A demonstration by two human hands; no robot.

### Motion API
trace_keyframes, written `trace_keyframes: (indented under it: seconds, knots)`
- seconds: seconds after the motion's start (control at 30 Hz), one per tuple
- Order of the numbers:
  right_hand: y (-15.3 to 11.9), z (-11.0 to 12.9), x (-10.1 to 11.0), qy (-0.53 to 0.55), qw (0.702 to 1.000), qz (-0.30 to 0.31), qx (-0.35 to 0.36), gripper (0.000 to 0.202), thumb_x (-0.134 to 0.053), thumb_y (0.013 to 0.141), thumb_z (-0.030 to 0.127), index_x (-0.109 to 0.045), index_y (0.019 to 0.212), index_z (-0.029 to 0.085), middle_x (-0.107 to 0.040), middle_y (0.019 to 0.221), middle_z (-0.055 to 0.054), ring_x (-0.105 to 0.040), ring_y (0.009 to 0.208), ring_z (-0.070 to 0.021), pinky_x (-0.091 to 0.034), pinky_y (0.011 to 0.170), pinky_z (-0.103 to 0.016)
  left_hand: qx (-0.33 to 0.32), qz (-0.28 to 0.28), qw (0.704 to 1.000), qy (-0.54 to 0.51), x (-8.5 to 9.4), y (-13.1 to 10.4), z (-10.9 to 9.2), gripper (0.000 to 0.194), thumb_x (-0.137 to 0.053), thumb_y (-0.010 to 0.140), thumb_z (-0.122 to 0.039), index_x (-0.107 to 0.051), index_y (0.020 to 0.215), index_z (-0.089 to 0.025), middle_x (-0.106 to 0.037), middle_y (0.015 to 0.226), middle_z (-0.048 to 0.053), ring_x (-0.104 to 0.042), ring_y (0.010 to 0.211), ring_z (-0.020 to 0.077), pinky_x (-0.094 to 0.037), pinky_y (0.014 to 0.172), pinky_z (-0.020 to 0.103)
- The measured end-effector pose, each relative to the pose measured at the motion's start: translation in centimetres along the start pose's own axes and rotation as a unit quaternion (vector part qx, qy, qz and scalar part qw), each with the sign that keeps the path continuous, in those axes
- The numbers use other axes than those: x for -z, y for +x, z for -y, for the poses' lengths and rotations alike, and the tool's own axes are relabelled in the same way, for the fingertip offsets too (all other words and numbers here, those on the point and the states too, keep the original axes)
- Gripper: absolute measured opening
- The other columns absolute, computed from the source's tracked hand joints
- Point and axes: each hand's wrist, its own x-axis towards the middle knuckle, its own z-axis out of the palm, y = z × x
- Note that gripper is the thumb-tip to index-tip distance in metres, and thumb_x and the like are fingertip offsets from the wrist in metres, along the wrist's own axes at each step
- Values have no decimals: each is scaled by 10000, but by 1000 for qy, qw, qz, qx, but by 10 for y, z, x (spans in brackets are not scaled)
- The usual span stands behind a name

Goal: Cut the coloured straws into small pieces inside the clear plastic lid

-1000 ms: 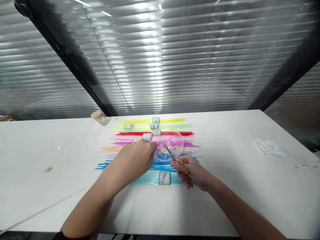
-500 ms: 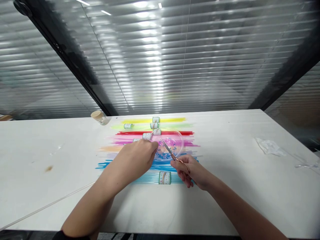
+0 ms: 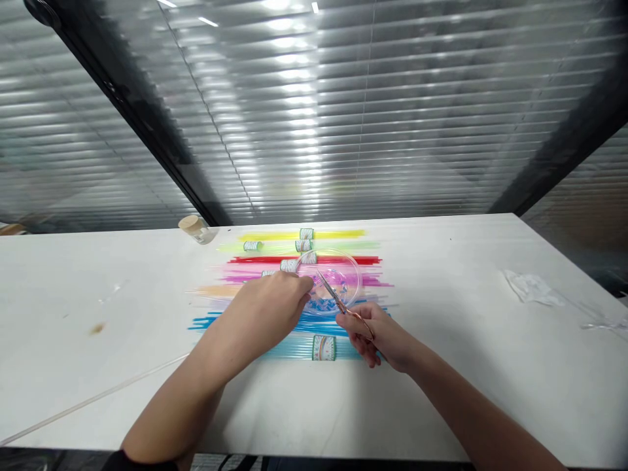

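Observation:
My right hand [image 3: 377,332] is closed around the handles of a pair of copper-coloured scissors [image 3: 341,303], whose blades point up and left over a clear round bowl [image 3: 361,280]. Small blue and purple cut pieces [image 3: 321,305] lie in the bowl. Just left of the blades, my left hand [image 3: 272,302] is closed in a pinch at the bowl's left side. Whatever its fingertips hold is hidden from view. Under the hands and bowl lie rows of thin plastic straws, among them blue straws [image 3: 206,322] and light-blue straws [image 3: 292,350].
Behind the bowl run red straws [image 3: 245,260] and yellow straws [image 3: 269,236], some rows wrapped with paper labels [image 3: 324,348]. A cork-topped jar [image 3: 196,229] stands at the back left. A long pale rod [image 3: 98,397] lies left; a crumpled wrapper [image 3: 532,288] lies right.
Almost nothing differs. My left fingertips sit very slightly further right, and the scissors keep nearly the same place over the bowl.

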Motion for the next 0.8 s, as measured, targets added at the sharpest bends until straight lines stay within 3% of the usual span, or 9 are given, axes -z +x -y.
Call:
trace_keyframes:
  seconds: [0.57, 0.8]
  knots:
    - [0, -1, -1, -19, 999, 7, 25, 564, -695, 775, 596, -419, 506, 184, -423, 370, 71, -352, 275, -38, -223, 318, -187, 24, 10, 1000, -18, 7, 0, -2, 252, -362, 958, -193, -538, 778, -185, -582, 697, 33, -427, 515, 128, -198, 478, 280]
    - [1, -1, -3, 17, 999, -22, 16, 520, -664, 804, 553, -429, 521, 186, -465, 419, 60, -365, 276, -44, -243, 300, -187, 18, 6, 1000, -20, 6, -1, -1, 265, -331, 949, -171, -482, 732, -191, -558, 679, 32, -414, 524, 138, -223, 489, 283]
